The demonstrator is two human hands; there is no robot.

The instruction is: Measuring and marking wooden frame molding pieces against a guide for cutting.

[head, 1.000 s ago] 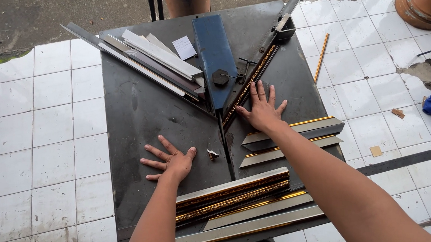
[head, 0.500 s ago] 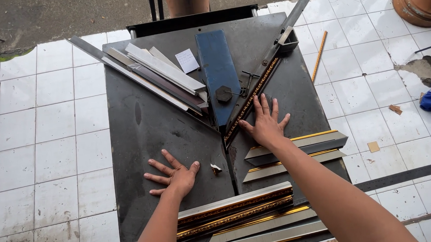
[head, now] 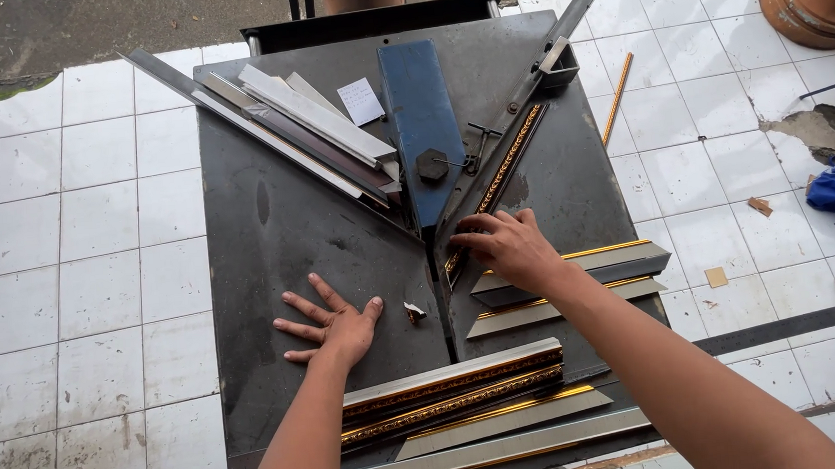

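Fingers on your right hand (head: 510,248) are curled now — a second ago they lay spread flat. They pinch the near end of the gold-patterned strip (head: 496,179), which lies along the right metal guide rail (head: 547,62) and runs up and away from you. So it looks like you have stopped just pressing down and have begun to take hold of the strip.

Your left hand (head: 334,322) has not moved much. It is open, palm down, fingers spread, flat on the dark metal table (head: 273,234). It holds nothing. A small offcut (head: 414,312) lies just beside its thumb.

Up the middle sits the blue blade cover (head: 420,118). More frame pieces (head: 451,387) lie in a stack near your arms — and some grey ones (head: 314,125) rest along the left rail.
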